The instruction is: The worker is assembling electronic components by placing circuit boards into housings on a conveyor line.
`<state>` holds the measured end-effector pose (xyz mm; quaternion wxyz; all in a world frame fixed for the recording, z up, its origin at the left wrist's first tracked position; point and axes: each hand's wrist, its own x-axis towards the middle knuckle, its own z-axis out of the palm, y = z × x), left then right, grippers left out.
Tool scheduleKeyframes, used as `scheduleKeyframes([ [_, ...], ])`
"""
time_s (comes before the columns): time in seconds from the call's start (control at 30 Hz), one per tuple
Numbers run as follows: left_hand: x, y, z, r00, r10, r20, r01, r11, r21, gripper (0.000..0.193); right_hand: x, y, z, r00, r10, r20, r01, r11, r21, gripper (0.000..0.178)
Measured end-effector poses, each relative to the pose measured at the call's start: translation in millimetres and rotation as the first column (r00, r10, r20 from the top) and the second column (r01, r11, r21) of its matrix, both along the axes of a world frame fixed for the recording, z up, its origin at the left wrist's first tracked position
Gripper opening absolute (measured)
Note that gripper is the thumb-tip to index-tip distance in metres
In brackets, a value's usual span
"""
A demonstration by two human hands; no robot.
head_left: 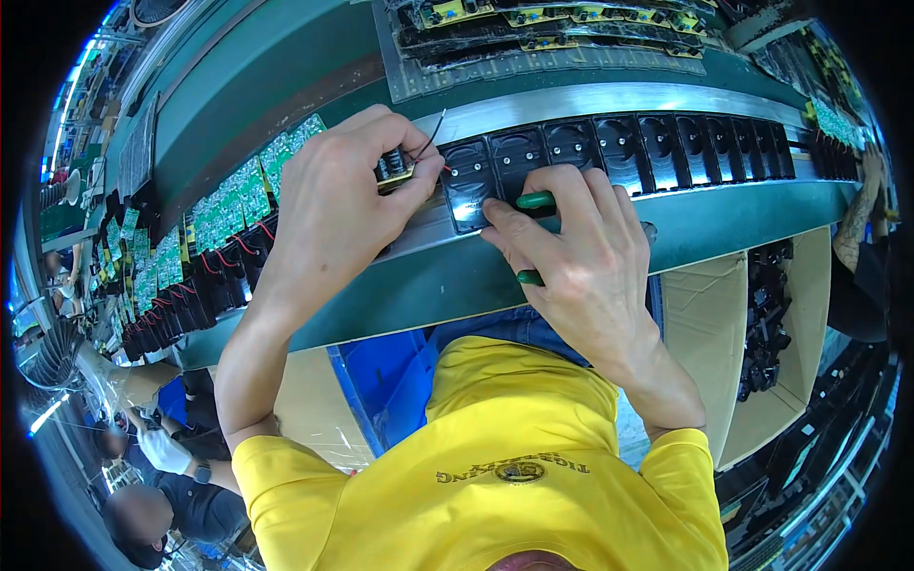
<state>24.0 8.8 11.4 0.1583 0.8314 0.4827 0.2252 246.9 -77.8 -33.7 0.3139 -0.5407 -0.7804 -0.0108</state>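
My left hand (347, 186) pinches a small circuit board (395, 175) on its edge, with dark components on it and thin black and red wires at its side. Just right of it stands a black plastic housing (468, 186), first in a row along a metal rail. The fingertips of my right hand (586, 247) touch this housing's lower right edge. Curled in the right palm is a pair of green-handled pliers (535, 200); the hand hides most of the tool, and a bit of grey metal shows past its far side.
More black housings (624, 152) continue rightward on the rail. Green circuit boards (224, 209) wired to housings line the left. Boards on a rack (571, 29) stand behind. A cardboard box (800, 324) of black parts and a blue bin (386, 381) sit below. Other people work at both sides.
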Motion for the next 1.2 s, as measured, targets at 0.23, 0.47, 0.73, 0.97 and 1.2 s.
scheduleKeyframes([
  [0.23, 5.8, -2.8, 3.2, 0.998, -0.021, -0.052, 0.022, 0.999, 0.031, 0.01, 0.0, -0.3, 1.4, 1.0, -0.008, 0.003, 0.008, 1.0, -0.008, 0.018],
  [0.47, 6.4, -3.6, 3.0, 0.994, -0.001, -0.108, 0.01, 0.997, 0.079, 0.009, 1.4, -0.8, 0.8, 1.0, -0.005, 0.013, 0.005, 1.0, -0.004, 0.017],
  [0.73, 6.5, -2.4, 1.4, 0.99, -0.025, -0.138, 0.041, 0.993, 0.115, 0.01, -1.5, -0.2, 0.0, 1.0, -0.028, 0.01, 0.028, 0.999, -0.018, 0.016],
  [0.97, 3.0, -5.8, 1.8, 0.991, -0.058, -0.123, 0.071, 0.992, 0.105, 0.012, -0.9, 0.8, 12.7, 0.999, 0.043, 0.012, -0.041, 0.995, -0.093, 0.026],
  [1.2, 21.3, 2.5, -27.3, 0.977, -0.075, -0.198, 0.129, 0.954, 0.272, 0.011, 10.0, -8.8, 11.0, 0.995, 0.071, 0.066, -0.069, 0.997, -0.04, 0.027],
])
